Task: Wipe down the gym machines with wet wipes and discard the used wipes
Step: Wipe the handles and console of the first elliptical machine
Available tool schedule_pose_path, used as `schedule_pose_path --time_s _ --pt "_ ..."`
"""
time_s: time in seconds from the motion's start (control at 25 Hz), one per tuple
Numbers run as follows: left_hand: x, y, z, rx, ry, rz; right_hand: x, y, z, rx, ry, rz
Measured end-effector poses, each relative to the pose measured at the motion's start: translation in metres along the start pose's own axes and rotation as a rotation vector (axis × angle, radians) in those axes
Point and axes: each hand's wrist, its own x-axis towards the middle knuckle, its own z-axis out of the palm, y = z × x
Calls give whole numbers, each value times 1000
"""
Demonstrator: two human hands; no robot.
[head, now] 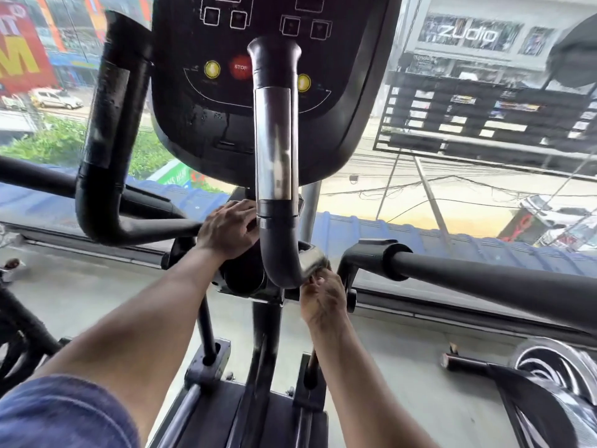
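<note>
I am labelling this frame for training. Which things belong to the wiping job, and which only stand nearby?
Job: left hand; right hand; black curved handlebar with chrome sleeve; black console panel.

Nearby: long black padded bar; chrome-and-black flywheel.

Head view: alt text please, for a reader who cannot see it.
Two bare hands work at the base of a gym machine's curved handlebar: the left hand rests beside it, the right hand reaches its lower bend. The console stands above, before a street-facing window.

Head-worn view, forward and down, close over machine handlebar [274, 150].
</note>
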Motion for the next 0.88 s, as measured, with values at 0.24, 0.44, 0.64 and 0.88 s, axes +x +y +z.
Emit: schedule_pose_path --time_s 0.24,0.44,0.64,0.88 --pt "-4 -2 3 -26 85 54 -65 7 -1 141 -70 82" --pt "9 -23 21 -22 108 70 -65 5 15 72 -66 -61" --pt "15 -38 32 -4 124 104 -90 7 16 81 -65 8" --pt "17 -41 35 7 133 127 -148 0 27 59 -155 99"
